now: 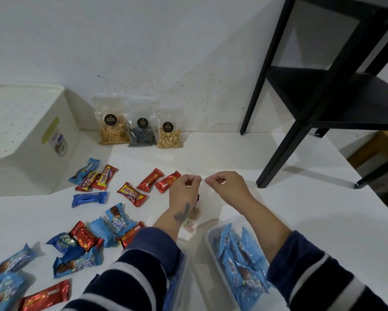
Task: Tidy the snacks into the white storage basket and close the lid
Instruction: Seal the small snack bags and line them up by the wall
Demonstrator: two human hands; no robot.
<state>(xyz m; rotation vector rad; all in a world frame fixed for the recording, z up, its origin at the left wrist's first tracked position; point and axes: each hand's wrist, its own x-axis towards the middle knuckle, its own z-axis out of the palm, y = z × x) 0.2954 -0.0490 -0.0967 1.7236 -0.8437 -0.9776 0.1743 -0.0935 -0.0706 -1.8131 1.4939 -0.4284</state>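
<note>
My left hand [184, 190] and my right hand [227, 186] each pinch the top edge of a clear plastic snack bag [207, 199] with pale nuts inside, held over the white table. The white storage basket [29, 140] with its perforated lid on stands at the far left. Several red and blue wrapped snack bars [130, 194] lie scattered across the table to the left of my hands. Three clear snack bags [141, 131] lean against the wall at the back.
A clear plastic container [213, 241] filled with light blue wrapped snacks sits near my right forearm. A second clear container [184, 277] is under my left sleeve. A black shelf unit [318, 97] stands on the table's right side.
</note>
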